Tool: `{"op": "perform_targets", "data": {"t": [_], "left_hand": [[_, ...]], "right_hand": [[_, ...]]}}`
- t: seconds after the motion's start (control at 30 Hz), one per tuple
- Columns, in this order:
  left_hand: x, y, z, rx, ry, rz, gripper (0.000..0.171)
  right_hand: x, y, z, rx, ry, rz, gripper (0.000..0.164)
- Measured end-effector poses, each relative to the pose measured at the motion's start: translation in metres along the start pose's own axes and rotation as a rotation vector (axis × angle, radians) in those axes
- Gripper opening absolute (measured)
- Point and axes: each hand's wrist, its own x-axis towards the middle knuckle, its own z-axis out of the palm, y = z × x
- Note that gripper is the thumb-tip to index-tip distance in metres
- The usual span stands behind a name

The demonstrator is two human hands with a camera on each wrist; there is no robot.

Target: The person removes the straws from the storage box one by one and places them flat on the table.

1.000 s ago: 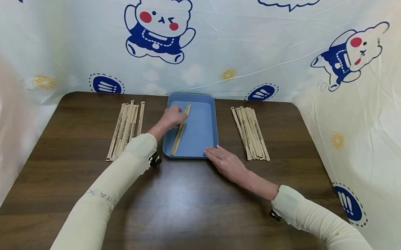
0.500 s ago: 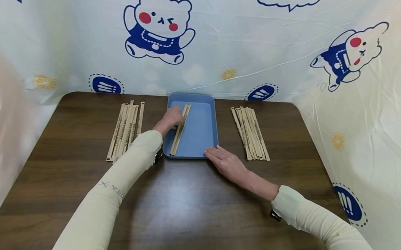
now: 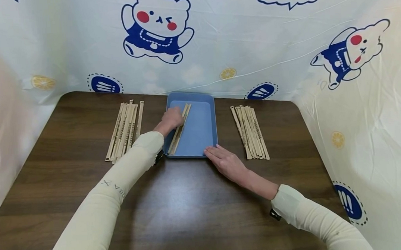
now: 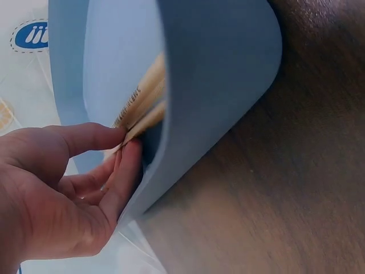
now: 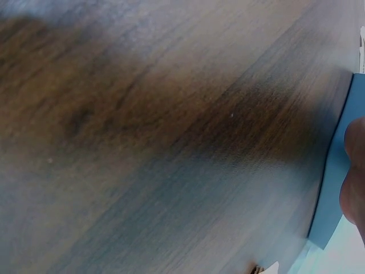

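Note:
A shallow blue tray lies at the far middle of the table, with a few thin paper-wrapped sticks lengthwise along its left side. My left hand reaches over the tray's left wall. In the left wrist view, the thumb and fingers of my left hand pinch one paper-wrapped stick, close beside another with printed letters. My right hand rests its straight fingers on the tray's near right corner. Only part of that hand's fingers shows at the right wrist view's edge, against the blue wall.
A pile of several paper-wrapped sticks lies left of the tray, partly behind my left sleeve. Another pile lies to the right. The brown wooden table meets a printed curtain at the back.
My left hand has shifted slightly left and toward me inside the tray, and the sticks there now appear more spread apart. My right hand keeps its place at the corner.

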Motion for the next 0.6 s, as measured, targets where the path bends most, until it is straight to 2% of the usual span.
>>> {"op": "perform_targets", "data": {"t": [0.1, 0.2, 0.47, 0.53, 0.6], "left_hand": [[-0.001, 0.0, -0.001, -0.002, -0.005, 0.001, 0.035], [-0.002, 0.0, -0.003, -0.024, 0.019, 0.022, 0.036], [-0.005, -0.001, -0.011, -0.139, 0.078, 0.069, 0.038], [-0.007, -0.004, -0.012, -0.196, 0.087, 0.072, 0.033], [-0.01, -0.007, -0.015, -0.275, 0.092, 0.074, 0.018]], "right_hand": [[0.001, 0.0, 0.0, -0.001, 0.006, -0.004, 0.029], [0.001, 0.001, -0.001, 0.0, -0.001, 0.0, 0.031], [0.0, 0.002, -0.001, -0.002, -0.009, 0.001, 0.033], [-0.001, 0.002, 0.0, 0.0, -0.012, 0.001, 0.032], [-0.001, 0.002, 0.0, 0.001, -0.019, 0.003, 0.031]]}}
